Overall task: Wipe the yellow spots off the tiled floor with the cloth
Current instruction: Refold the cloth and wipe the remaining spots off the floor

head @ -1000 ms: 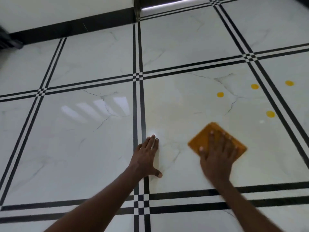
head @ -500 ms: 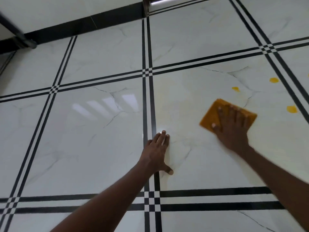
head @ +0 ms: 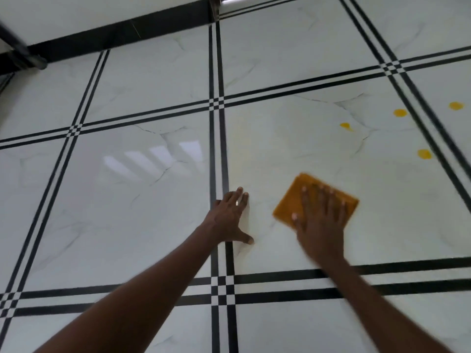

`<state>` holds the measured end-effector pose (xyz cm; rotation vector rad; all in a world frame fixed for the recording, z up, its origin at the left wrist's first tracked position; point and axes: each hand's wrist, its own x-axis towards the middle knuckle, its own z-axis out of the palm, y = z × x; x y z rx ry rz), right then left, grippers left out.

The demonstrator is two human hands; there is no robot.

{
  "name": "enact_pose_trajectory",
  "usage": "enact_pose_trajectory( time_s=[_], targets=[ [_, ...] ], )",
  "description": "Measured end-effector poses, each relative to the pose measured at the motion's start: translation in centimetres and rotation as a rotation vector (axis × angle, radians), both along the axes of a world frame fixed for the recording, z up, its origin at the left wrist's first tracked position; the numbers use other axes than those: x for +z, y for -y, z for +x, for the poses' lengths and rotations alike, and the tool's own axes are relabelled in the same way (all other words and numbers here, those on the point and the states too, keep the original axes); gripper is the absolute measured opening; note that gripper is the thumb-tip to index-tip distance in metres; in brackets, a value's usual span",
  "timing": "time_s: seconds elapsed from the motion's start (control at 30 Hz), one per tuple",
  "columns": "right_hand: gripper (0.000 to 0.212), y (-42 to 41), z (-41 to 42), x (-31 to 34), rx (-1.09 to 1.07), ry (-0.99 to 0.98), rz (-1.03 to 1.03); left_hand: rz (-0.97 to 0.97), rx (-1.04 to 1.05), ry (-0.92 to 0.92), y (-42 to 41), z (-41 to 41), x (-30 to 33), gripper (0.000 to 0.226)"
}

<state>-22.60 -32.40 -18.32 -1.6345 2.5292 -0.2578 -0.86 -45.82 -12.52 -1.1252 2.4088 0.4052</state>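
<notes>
An orange cloth [head: 293, 200] lies flat on the white tiled floor [head: 153, 200]. My right hand [head: 321, 220] presses down on it with fingers spread. My left hand [head: 229, 217] rests flat on the floor to the left of the cloth, beside a black tile line. Several yellow spots sit on the floor beyond the cloth to the right: a smeared one [head: 346, 126], one further back [head: 400, 112], one past the black line [head: 456, 106], and the nearest one [head: 424, 154].
Black double lines [head: 216, 149] cross the floor in a grid. A black skirting strip [head: 114, 31] runs along the white wall at the back. A dark furniture leg [head: 23, 52] stands at the far left. A metal door threshold [head: 237, 0] shows at the top.
My right hand slid the cloth forward toward the spots, then back toward me and to the left. One spot now looks smeared. My left hand stayed planted.
</notes>
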Motion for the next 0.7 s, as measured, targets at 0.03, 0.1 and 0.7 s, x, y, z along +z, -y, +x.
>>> enact_pose_trajectory(
  time_s=[0.03,0.1,0.7],
  targets=[
    [0.073,-3.0,1.7,-0.1,0.016,-0.01,0.007,-0.003,0.001,-0.018,0.6,-0.2,0.5,0.118],
    [0.073,-6.2,2.9,0.0,0.095,0.002,0.028,-0.088,0.001,-0.081,2.2,-1.3,1.6,0.094],
    [0.074,0.6,-5.0,-1.0,0.002,-0.039,-0.039,-0.12,-0.09,-0.002,9.4,-14.1,-0.8,0.148]
  ],
)
